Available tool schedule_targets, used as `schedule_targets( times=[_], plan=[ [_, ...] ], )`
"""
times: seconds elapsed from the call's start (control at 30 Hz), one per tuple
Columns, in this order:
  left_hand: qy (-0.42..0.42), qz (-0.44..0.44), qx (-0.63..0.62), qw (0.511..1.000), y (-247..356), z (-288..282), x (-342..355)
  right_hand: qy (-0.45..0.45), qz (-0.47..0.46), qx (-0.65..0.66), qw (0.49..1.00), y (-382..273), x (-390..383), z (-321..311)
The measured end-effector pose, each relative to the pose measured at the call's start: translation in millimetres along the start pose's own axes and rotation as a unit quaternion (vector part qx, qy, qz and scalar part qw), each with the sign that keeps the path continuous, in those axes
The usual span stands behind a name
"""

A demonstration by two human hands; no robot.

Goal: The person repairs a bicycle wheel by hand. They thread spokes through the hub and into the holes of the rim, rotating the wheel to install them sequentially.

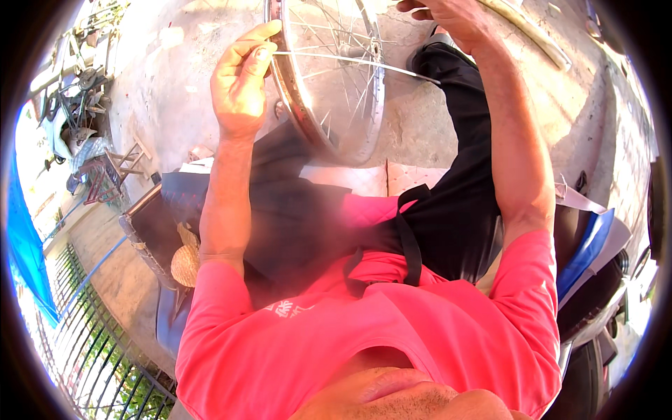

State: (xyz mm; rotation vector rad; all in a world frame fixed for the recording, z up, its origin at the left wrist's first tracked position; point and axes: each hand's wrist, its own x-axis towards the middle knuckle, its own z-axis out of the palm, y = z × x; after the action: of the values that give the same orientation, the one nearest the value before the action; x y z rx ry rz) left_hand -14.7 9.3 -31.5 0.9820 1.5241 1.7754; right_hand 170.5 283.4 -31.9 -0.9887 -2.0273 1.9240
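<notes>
A bare bicycle wheel rim, rust-marked along its side, stands in front of me with thin spokes running to its hub. My left hand is at the rim's left side, thumb and fingers pinched on the end of a long, thin spoke. That spoke slants across the wheel, its far end beyond the right side of the rim. Near the top edge, my right hand is apart from the spoke. Its visible fingers are loosely bent with a gap between them, and part of the hand is cut off by the picture's edge.
My black-trousered leg and shoe are right of the wheel. A long pole lies on the concrete floor at upper right. A small wooden stool and piled metal parts stand left. A barred fence is at lower left.
</notes>
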Motion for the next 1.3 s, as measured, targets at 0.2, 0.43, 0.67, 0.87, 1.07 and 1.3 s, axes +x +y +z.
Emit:
schedule_targets(
  times=[0.2,0.43,0.67,0.87,1.07,1.3],
  plan=[
    [-0.114,-0.032,-0.014,0.993,13.5,5.1,-0.5,-0.156,-0.059,-0.029,0.986,-8.2,-6.7,29.5],
    [-0.13,-0.028,-0.001,0.991,14.9,13.0,-2.2,-0.228,-0.113,-0.036,0.966,-13.3,-9.4,50.7],
    [-0.136,-0.027,0.011,0.99,18.7,14.5,-0.2,-0.226,-0.105,-0.096,0.964,-11.5,-6.1,55.5],
    [-0.131,-0.044,0.014,0.99,19.5,13.8,-2.9,-0.229,-0.117,-0.101,0.961,-17.1,-8.3,53.7],
    [-0.121,-0.025,0.031,0.992,18.0,14.6,-1.6,-0.222,-0.123,-0.085,0.963,-13.2,-8.0,56.0],
    [-0.146,-0.026,0.064,0.987,14.7,6.0,-2.4,-0.22,-0.135,-0.093,0.962,-10.4,-5.9,58.1]
  ],
)
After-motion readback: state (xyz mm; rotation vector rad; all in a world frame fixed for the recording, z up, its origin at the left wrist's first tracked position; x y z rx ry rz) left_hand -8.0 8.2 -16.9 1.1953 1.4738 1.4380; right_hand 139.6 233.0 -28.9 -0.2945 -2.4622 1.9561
